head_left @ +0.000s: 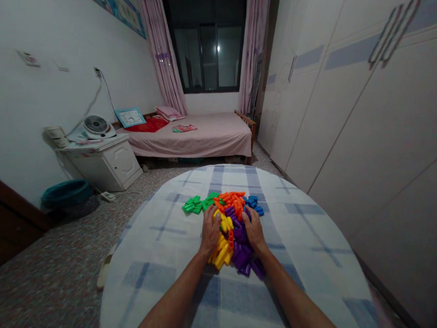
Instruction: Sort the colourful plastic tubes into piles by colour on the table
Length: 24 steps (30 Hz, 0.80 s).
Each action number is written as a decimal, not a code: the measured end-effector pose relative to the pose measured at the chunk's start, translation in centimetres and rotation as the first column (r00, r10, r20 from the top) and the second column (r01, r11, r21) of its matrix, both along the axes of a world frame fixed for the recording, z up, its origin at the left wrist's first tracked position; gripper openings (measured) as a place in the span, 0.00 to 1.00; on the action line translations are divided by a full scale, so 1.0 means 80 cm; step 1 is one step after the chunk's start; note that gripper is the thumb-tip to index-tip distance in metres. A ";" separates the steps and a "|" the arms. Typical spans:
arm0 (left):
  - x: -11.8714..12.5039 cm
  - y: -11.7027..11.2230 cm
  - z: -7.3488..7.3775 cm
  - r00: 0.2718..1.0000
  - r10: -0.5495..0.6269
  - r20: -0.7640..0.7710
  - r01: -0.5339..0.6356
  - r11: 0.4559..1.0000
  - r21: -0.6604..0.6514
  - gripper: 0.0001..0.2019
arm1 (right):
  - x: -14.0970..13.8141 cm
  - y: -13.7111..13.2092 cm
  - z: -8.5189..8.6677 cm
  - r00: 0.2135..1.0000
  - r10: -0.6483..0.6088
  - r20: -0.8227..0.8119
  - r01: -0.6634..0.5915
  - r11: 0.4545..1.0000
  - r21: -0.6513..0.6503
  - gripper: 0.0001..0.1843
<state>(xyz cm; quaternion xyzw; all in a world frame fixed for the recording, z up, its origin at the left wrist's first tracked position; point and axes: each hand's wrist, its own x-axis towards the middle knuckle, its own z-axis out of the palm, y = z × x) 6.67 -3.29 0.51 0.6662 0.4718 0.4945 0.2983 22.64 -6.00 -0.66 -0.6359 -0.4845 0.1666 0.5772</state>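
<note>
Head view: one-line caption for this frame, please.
Left hand and right hand rest on a heap of colorful plastic pegs on a round checked tablecloth.

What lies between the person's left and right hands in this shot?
In the head view, the left hand and right hand are separated by a heap of plastic pieces: yellow pieces, orange-red pieces and purple pieces.

Left hand (pixel 211 229), right hand (pixel 254 228), both palm-down

Plastic pegs (pixel 231 199) on round table (pixel 158 257), bed (pixel 201 137) behind, wardrobe (pixel 363 116) right, bedside cabinet (pixel 100 164) left, fan (pixel 96 126) on it
</note>
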 end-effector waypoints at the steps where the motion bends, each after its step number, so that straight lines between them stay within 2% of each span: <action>1: 0.006 0.000 0.001 1.000 -0.014 -0.002 0.014 1.000 0.004 0.21 | -0.005 0.002 0.004 0.999 0.005 -0.033 -0.005 1.000 0.003 0.28; 4: 0.019 0.002 0.000 0.999 -0.041 0.006 0.041 0.999 -0.015 0.22 | -0.026 0.002 0.023 0.994 0.059 -0.088 -0.056 0.998 0.038 0.26; 7: 0.018 0.005 -0.001 0.996 -0.081 0.022 0.082 0.994 -0.068 0.25 | -0.050 -0.006 0.053 0.976 0.202 -0.083 -0.197 0.978 0.071 0.24; 10: 0.001 0.003 0.007 0.995 -0.091 0.034 0.094 0.992 -0.079 0.26 | -0.058 -0.024 0.082 0.936 0.351 -0.033 -0.348 0.934 0.086 0.23; 12: -0.019 -0.005 0.011 0.999 -0.044 0.030 0.046 0.997 -0.066 0.26 | -0.046 -0.045 0.089 0.943 0.333 0.021 -0.334 0.939 0.086 0.23; 14: -0.041 -0.017 0.010 1.000 0.026 -0.001 -0.026 0.997 -0.073 0.26 | -0.021 -0.071 0.078 0.976 0.194 0.099 -0.202 0.977 0.072 0.23; 16: -0.059 -0.031 0.002 0.995 0.078 -0.057 -0.083 0.992 -0.092 0.25 | 0.007 -0.101 0.050 0.975 0.007 0.222 -0.010 1.000 0.014 0.24; 18: -0.068 -0.045 -0.009 0.989 0.078 -0.124 -0.092 0.990 -0.106 0.23 | 0.028 -0.129 0.015 0.938 -0.154 0.309 0.192 0.976 -0.098 0.25; 21: -0.061 -0.061 -0.021 0.977 0.062 -0.204 -0.084 0.991 -0.102 0.23 | 0.029 -0.152 -0.025 0.905 -0.150 0.398 0.231 0.959 -0.162 0.23; 24: -0.040 -0.070 -0.019 0.969 0.068 -0.238 -0.090 0.993 -0.081 0.24 | 0.001 -0.146 -0.033 0.914 -0.105 0.392 0.184 0.968 -0.172 0.25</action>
